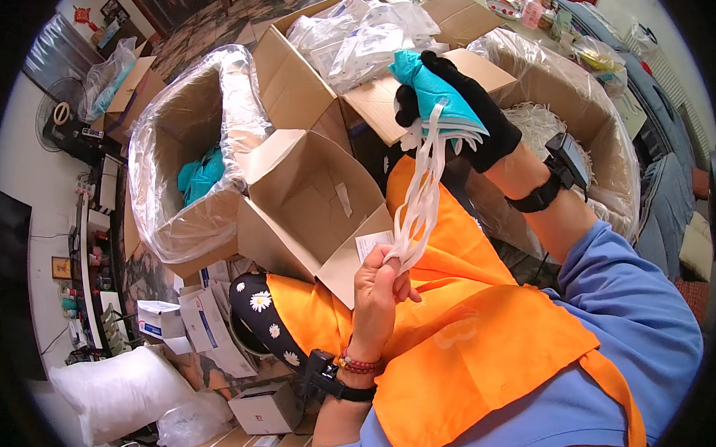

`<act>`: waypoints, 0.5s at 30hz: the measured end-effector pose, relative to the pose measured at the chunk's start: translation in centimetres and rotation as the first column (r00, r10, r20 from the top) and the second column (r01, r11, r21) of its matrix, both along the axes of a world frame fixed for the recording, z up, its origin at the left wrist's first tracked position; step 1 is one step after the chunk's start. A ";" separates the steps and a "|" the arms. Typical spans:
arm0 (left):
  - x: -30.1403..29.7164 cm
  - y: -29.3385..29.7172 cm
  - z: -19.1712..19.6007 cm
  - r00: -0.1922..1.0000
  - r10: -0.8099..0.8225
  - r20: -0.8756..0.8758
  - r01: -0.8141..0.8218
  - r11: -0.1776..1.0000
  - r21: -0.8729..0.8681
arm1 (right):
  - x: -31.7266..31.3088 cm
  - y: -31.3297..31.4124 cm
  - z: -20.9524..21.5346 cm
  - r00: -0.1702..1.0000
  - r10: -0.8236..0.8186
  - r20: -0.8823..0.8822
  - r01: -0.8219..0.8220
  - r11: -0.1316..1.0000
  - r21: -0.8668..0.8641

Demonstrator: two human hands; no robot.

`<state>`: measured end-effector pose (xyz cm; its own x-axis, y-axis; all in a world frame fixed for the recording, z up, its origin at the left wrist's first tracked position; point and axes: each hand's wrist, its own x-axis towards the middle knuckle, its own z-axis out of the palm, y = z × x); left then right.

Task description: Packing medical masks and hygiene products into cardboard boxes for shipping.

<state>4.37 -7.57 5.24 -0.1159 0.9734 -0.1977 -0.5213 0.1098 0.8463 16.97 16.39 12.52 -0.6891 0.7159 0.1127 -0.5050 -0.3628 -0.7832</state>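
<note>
In a black glove, my right hand [492,124] is closed round a stack of folded teal face masks [426,83], raised over the boxes. Long white straps [422,194] hang from the stack's lower end. Their far ends are pinched in the fingers of my bare left hand [378,290], so the straps run bunched between both hands. Just beyond my left hand lies an open, small cardboard box [305,186] with its flaps spread. Part of the glove's grip is hidden behind the masks.
Left stands a plastic-lined carton [155,167] with teal pieces [202,178] inside. Ahead, another carton [298,76] holds clear packets [367,38]. A lined carton [615,136] of white strands [532,127] stands right. Small boxes [212,323] and a white sack [119,389] lie lower left.
</note>
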 end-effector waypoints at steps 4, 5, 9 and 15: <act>1.0 -0.3 -0.7 0.971 -0.058 -0.232 0.066 0.997 0.028 | 0.2 0.5 0.0 0.999 0.037 -0.021 -0.038 0.999 -0.037; 0.9 -0.5 -0.7 0.971 -0.059 -0.231 0.067 0.997 0.027 | 0.4 1.2 -0.4 1.000 0.003 -0.026 -0.003 1.000 -0.021; 0.1 -2.0 -0.1 0.867 -0.084 -0.492 0.122 0.992 0.045 | 3.3 6.0 -2.5 0.974 -0.185 -0.127 0.187 0.982 0.005; -1.0 -6.1 -0.6 0.725 -0.130 -0.677 0.168 0.986 -0.010 | 5.8 8.5 -2.1 0.979 -0.088 -0.186 0.118 0.981 0.155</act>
<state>3.37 -13.72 4.67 -0.0529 0.9956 -0.0771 0.2061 0.0864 0.9747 22.72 24.90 10.45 -0.5711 0.7431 0.3488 -0.6693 -0.1756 -0.7219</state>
